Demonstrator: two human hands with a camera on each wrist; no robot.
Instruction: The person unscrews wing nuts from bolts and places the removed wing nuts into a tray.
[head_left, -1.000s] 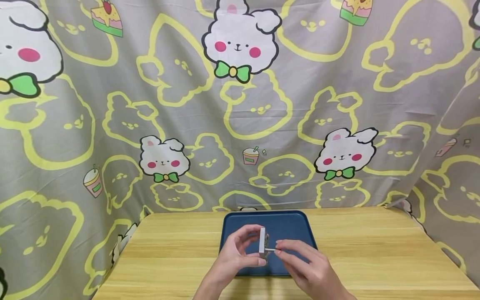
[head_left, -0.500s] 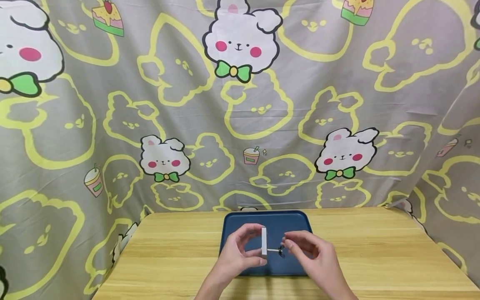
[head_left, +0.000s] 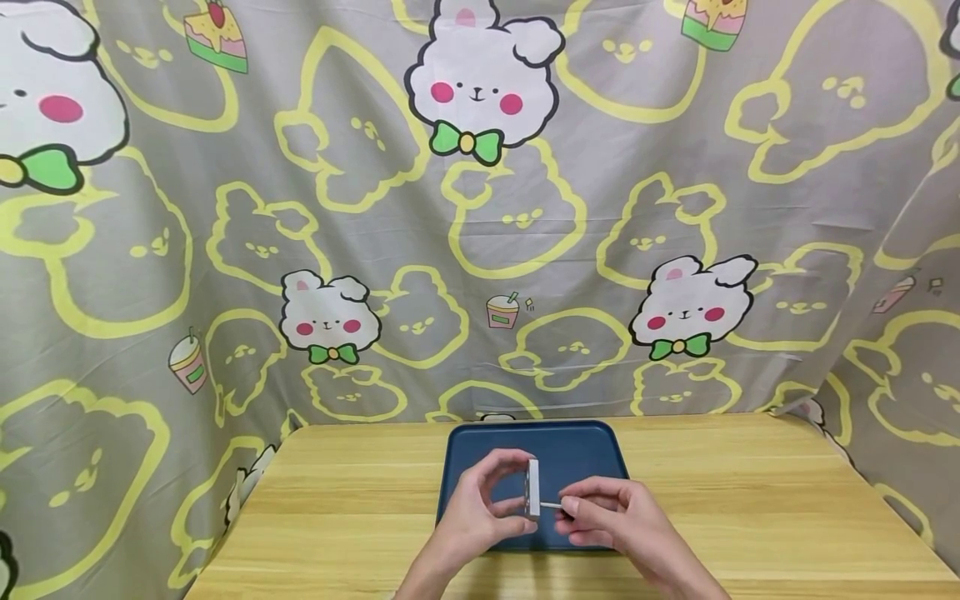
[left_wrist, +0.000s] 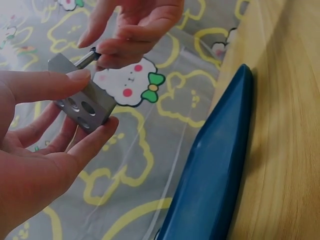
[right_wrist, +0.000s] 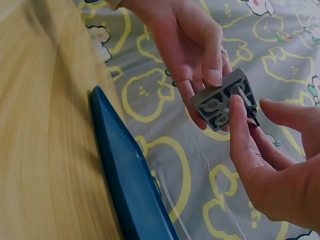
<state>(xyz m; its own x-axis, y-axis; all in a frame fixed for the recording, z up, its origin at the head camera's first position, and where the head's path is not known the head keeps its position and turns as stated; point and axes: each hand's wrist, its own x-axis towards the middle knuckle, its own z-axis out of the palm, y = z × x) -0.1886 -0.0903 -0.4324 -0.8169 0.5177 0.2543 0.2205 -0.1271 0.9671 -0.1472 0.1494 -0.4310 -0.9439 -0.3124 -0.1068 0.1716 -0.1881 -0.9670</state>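
Note:
My left hand (head_left: 474, 510) grips a small grey metal block (head_left: 534, 490) by its edges, thumb on one side and fingers on the other, above the tray. Round holes show in the face turned to the left hand in the left wrist view; the other face has dark recesses in the right wrist view. From that face a threaded bolt (right_wrist: 242, 95) sticks out, with a small black piece (right_wrist: 252, 114) near its outer end. My right hand (head_left: 611, 518) has its fingertips at this end, while its thumb stands apart from them in both wrist views.
A dark blue tray (head_left: 577, 450) with a raised rim lies under the hands on the wooden table (head_left: 337, 500). Behind and at both sides hangs a grey curtain (head_left: 408, 225) printed with cartoon rabbits.
My right hand drew back off the bolt's black end half a second ago, and its fingers are at that end again now. The block has turned slightly in my left hand.

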